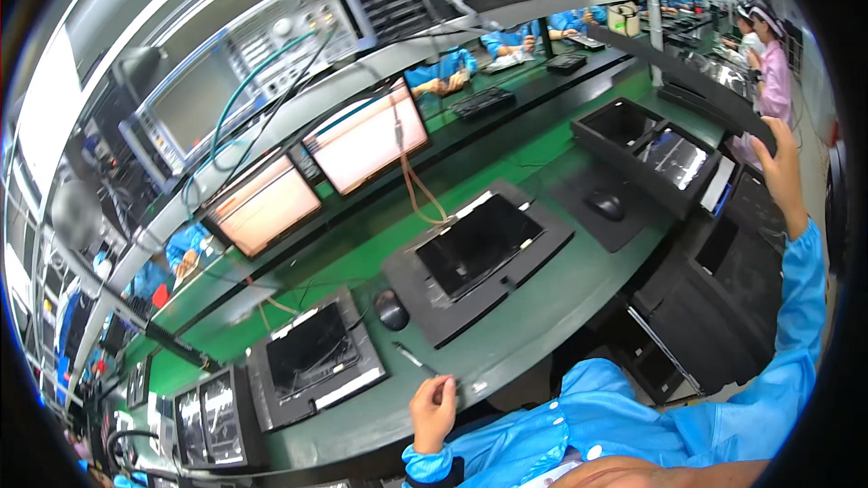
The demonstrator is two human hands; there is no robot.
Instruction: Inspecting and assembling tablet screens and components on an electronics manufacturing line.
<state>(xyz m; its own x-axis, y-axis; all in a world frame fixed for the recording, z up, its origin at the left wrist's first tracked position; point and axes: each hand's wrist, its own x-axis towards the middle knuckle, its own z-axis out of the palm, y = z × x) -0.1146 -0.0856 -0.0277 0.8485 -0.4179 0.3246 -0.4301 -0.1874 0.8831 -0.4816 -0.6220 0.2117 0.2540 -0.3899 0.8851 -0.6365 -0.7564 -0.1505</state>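
Observation:
My right hand (783,167) is raised at the far right, its fingers closed on the near end of a long black tray (683,70) seen nearly edge-on. The tray slants up and away above the bench. Low in the middle, my left hand (433,411) is curled closed at the bench's front edge, with nothing visible in it. A slim pen-like tool (414,358) lies on the bench just beyond that hand. Farther in, a dark display panel (479,242) rests on a black fixture (438,321), with an orange cable running to it.
A second panel (312,351) on a fixture lies to the left. Two mice (391,310) and two lit monitors (366,136) stand on or over the green bench (533,330). Black divided trays (624,181) sit at right and left. Black bins (714,307) stand below right; co-workers are beyond.

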